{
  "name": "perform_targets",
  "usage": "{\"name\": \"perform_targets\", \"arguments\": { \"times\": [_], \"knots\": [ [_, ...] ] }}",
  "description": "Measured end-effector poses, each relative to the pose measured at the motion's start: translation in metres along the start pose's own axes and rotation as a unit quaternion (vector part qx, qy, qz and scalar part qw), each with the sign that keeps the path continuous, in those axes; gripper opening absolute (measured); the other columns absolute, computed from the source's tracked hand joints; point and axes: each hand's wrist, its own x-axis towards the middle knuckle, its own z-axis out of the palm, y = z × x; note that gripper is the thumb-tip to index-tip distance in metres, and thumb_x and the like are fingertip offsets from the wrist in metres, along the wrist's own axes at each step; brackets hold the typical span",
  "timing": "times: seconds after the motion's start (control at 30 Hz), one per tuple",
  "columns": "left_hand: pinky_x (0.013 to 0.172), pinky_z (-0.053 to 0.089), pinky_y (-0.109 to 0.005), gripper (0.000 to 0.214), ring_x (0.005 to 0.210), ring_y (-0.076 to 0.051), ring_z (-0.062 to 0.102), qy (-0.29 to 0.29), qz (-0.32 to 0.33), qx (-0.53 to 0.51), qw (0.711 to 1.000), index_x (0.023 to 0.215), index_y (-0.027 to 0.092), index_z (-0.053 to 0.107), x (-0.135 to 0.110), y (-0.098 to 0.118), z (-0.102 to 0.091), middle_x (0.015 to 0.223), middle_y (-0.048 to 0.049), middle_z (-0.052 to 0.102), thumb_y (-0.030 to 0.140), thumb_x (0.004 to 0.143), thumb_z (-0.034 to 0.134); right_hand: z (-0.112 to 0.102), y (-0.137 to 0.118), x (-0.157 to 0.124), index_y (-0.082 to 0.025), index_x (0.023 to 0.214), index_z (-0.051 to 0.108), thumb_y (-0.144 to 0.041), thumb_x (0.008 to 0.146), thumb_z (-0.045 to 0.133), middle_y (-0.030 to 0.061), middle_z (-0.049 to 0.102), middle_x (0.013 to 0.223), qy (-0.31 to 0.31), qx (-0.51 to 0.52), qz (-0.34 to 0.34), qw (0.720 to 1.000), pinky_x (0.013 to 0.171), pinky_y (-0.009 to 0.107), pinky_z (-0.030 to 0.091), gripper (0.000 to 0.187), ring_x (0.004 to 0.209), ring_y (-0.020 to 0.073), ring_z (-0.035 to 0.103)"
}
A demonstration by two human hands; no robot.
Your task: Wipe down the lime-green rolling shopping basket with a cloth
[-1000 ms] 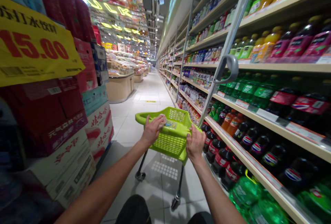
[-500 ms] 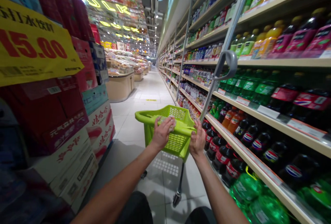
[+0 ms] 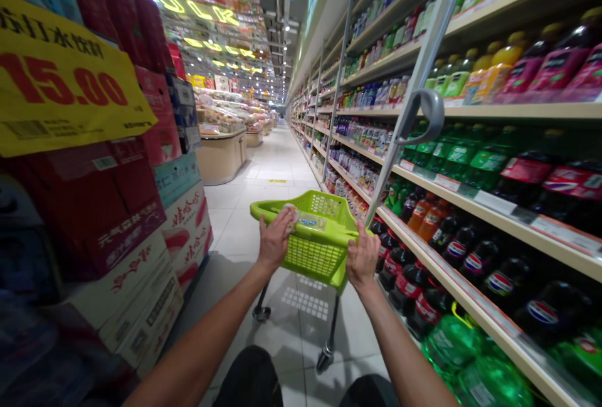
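The cart (image 3: 316,261) stands at 12 o'clock, its bar (image 3: 324,236) running from 10 toward 4 o'clock. The left hand (image 3: 275,239), nearer to the cloth (image 3: 292,215), presses it on the bar with fingers held over it; the right hand (image 3: 362,258), at 4 o'clock from the cloth, grasps the bar's end.
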Motion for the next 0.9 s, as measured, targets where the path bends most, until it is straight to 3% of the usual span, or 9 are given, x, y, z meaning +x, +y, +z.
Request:
{"name": "perform_targets", "arguments": {
  "times": [0.1, 0.17, 0.23, 0.37, 0.43, 0.57, 0.63, 0.8, 0.9],
  "knots": [
    [0.108, 0.006, -0.043, 0.030, 0.111, -0.014, 0.050, -0.021, 0.093, -0.022, 0.995, 0.109, 0.019, 0.051, -0.004, 0.023, 0.009, 0.117, -0.0075, 0.057, 0.014, 0.085, 0.034, 0.001, 0.002, -0.001, -0.015, 0.133, 0.027, -0.035, 0.088, 0.022, 0.0121, 0.053, 0.118, 0.002, -0.017, -0.013, 1.000, 0.096, 0.048, 0.024, 0.049, 0.106, 0.0228, 0.047],
    [0.108, 0.004, -0.042, 0.029, 0.111, -0.014, 0.050, -0.018, 0.114, -0.014, 0.993, 0.108, 0.020, 0.051, -0.006, 0.018, 0.009, 0.118, -0.0074, 0.057, 0.015, 0.085, 0.034, -0.001, 0.006, -0.001, -0.015, 0.133, 0.026, -0.035, 0.088, 0.023, 0.0116, 0.053, 0.118, -0.003, -0.023, -0.020, 1.000, 0.096, 0.047, 0.025, 0.049, 0.106, 0.0227, 0.047],
    [0.107, 0.003, -0.045, 0.029, 0.110, -0.016, 0.052, -0.008, 0.080, 0.011, 0.997, 0.109, 0.019, 0.050, -0.006, -0.008, 0.002, 0.119, -0.0090, 0.056, 0.016, 0.084, 0.035, -0.003, 0.010, 0.000, -0.016, 0.133, 0.025, -0.035, 0.088, 0.024, 0.0111, 0.054, 0.118, -0.011, -0.023, -0.025, 0.999, 0.096, 0.046, 0.026, 0.049, 0.107, 0.0223, 0.047],
    [0.105, 0.007, -0.050, 0.031, 0.109, -0.020, 0.052, 0.027, -0.081, 0.067, 0.994, 0.107, 0.020, 0.051, -0.005, -0.058, -0.013, 0.120, -0.0108, 0.055, 0.012, 0.081, 0.035, -0.004, 0.010, 0.000, -0.016, 0.133, 0.027, -0.035, 0.088, 0.023, 0.0108, 0.055, 0.116, -0.002, -0.023, -0.012, 1.000, 0.096, 0.047, 0.025, 0.049, 0.105, 0.0222, 0.048],
    [0.105, 0.009, -0.050, 0.033, 0.111, -0.020, 0.051, 0.017, -0.081, 0.060, 0.995, 0.108, 0.020, 0.050, -0.005, -0.053, -0.012, 0.121, -0.0108, 0.054, 0.011, 0.080, 0.036, -0.002, 0.008, 0.000, -0.016, 0.132, 0.028, -0.036, 0.088, 0.023, 0.0105, 0.057, 0.113, 0.000, -0.030, -0.009, 1.000, 0.096, 0.048, 0.024, 0.049, 0.104, 0.0224, 0.048],
    [0.106, 0.008, -0.045, 0.033, 0.115, -0.016, 0.047, -0.027, 0.030, 0.013, 0.999, 0.113, 0.020, 0.048, -0.008, -0.014, -0.004, 0.123, -0.0092, 0.052, 0.013, 0.083, 0.035, -0.001, 0.010, -0.002, -0.015, 0.132, 0.029, -0.035, 0.088, 0.025, 0.0096, 0.057, 0.112, 0.000, -0.041, -0.027, 0.999, 0.097, 0.046, 0.023, 0.048, 0.103, 0.0219, 0.048],
    [0.107, 0.006, -0.045, 0.031, 0.113, -0.016, 0.049, -0.037, 0.067, 0.007, 0.997, 0.112, 0.021, 0.048, -0.008, -0.012, -0.004, 0.122, -0.0082, 0.054, 0.015, 0.084, 0.035, -0.003, 0.013, -0.002, -0.015, 0.132, 0.029, -0.034, 0.088, 0.026, 0.0091, 0.057, 0.111, -0.001, -0.043, -0.035, 0.998, 0.097, 0.045, 0.024, 0.048, 0.103, 0.0213, 0.048],
    [0.105, 0.009, -0.050, 0.030, 0.110, -0.020, 0.052, 0.006, -0.060, 0.059, 0.996, 0.107, 0.018, 0.050, -0.002, -0.052, -0.014, 0.120, -0.0108, 0.055, 0.011, 0.082, 0.035, -0.003, 0.017, -0.001, -0.017, 0.133, 0.028, -0.033, 0.088, 0.026, 0.0080, 0.058, 0.109, -0.009, -0.047, -0.032, 0.998, 0.097, 0.045, 0.024, 0.048, 0.103, 0.0211, 0.048],
    [0.105, 0.011, -0.049, 0.032, 0.113, -0.019, 0.049, -0.010, -0.070, 0.037, 0.997, 0.107, 0.019, 0.051, 0.003, -0.039, -0.008, 0.121, -0.0091, 0.054, 0.009, 0.081, 0.035, 0.000, 0.015, -0.002, -0.017, 0.132, 0.031, -0.033, 0.088, 0.027, 0.0081, 0.059, 0.108, -0.003, -0.054, -0.021, 0.998, 0.097, 0.046, 0.023, 0.047, 0.103, 0.0217, 0.047]
  ]
}}
